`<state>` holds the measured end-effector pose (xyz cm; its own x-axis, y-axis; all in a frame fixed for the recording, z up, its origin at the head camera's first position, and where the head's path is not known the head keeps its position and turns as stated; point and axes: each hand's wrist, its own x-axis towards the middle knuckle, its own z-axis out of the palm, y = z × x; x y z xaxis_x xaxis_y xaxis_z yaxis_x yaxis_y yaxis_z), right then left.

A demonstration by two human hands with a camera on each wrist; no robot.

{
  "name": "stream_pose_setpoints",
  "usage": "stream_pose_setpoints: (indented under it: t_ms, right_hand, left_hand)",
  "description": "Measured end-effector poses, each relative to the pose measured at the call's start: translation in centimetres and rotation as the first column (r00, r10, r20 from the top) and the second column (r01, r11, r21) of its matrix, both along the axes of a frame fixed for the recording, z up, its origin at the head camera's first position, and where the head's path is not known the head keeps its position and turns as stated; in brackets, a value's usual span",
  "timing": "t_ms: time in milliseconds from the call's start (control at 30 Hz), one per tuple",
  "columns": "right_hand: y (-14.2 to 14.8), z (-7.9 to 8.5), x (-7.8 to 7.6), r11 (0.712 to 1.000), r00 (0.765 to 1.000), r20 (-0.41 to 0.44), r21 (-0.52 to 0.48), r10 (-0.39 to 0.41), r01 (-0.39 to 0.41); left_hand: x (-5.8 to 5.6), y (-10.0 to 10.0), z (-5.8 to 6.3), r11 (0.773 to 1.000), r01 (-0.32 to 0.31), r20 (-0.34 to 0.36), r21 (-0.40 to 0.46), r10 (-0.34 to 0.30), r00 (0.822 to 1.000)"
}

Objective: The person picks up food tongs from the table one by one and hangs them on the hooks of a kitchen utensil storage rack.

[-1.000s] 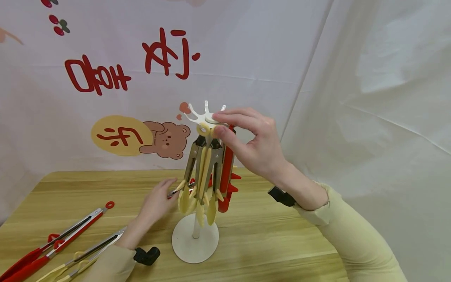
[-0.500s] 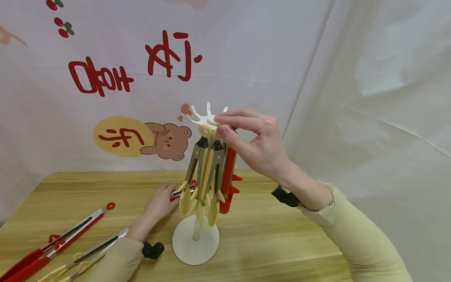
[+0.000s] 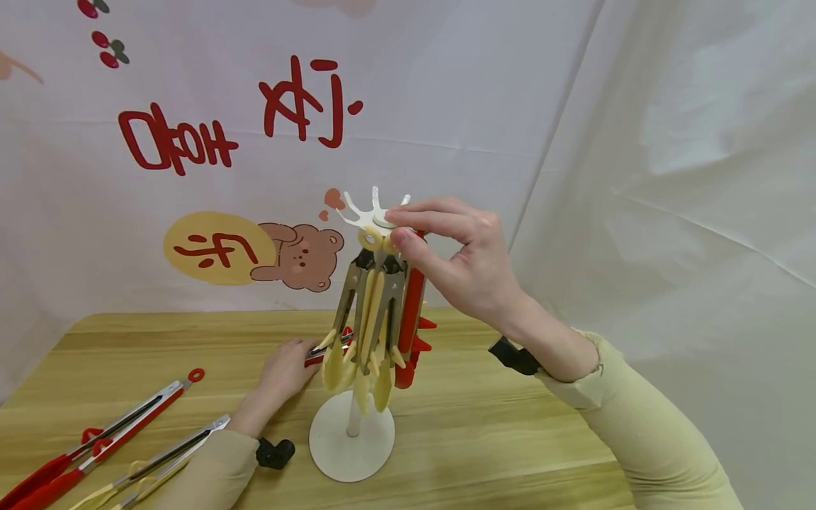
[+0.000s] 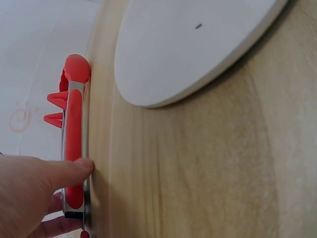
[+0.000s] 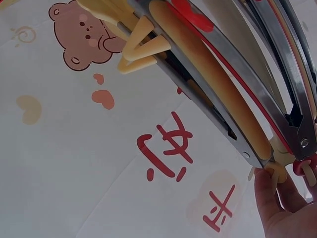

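Observation:
A white hanging rack (image 3: 366, 218) stands upright with hooks around its top, carrying yellow tongs (image 3: 349, 301) and red tongs (image 3: 413, 312) by their end rings. My right hand (image 3: 468, 251) grips the rack's top, with fingertips on the round cap and the thumb beside a yellow ring. In the right wrist view, fingertips (image 5: 267, 198) sit right at that ring. Low behind the rack, my left hand (image 3: 287, 368) holds another pair of red tongs (image 4: 74, 124) near the ring end, thumb on the handle and other fingers behind. In the head view the hanging tongs partly hide it.
The rack's round white base (image 3: 352, 453) rests on the wooden table (image 3: 497, 425). At the left lie red tongs (image 3: 130, 421) and yellow tongs (image 3: 172, 453), the latter partly covered by the left sleeve. A printed white cloth (image 3: 446, 92) hangs behind.
My left hand has drawn back slightly and its fingers have closed around the red tongs' end, which shows more now. The right hand stays on the rack's top.

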<state>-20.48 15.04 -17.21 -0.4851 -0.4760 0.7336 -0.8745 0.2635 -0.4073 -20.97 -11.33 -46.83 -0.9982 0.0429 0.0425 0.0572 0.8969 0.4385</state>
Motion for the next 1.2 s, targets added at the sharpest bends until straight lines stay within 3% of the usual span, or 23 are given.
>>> stream_pose_setpoints:
  t_ms: [433, 700, 1033, 1200]
  right_hand:
    - [0.3, 0.1, 0.0, 0.999, 0.999, 0.026, 0.001, 0.037, -0.038]
    - [0.2, 0.0, 0.1, 0.999, 0.999, 0.02, -0.003, 0.037, -0.037]
    - [0.2, 0.0, 0.0, 0.999, 0.999, 0.006, -0.004, 0.039, -0.039]
    - [0.2, 0.0, -0.1, 0.999, 0.999, 0.001, -0.003, 0.043, -0.043]
  left_hand:
    - [0.8, -0.5, 0.1, 0.999, 0.032, -0.028, 0.011, -0.031, 0.999]
    - [1.2, -1.5, 0.2, 0.999, 0.022, -0.01, 0.045, -0.022, 1.0]
    - [2.4, -2.5, 1.6, 0.997, 0.016, -0.058, 0.071, -0.012, 0.998]
    - [2.6, -2.9, 1.6, 0.997, 0.011, -0.05, 0.074, -0.007, 0.999]
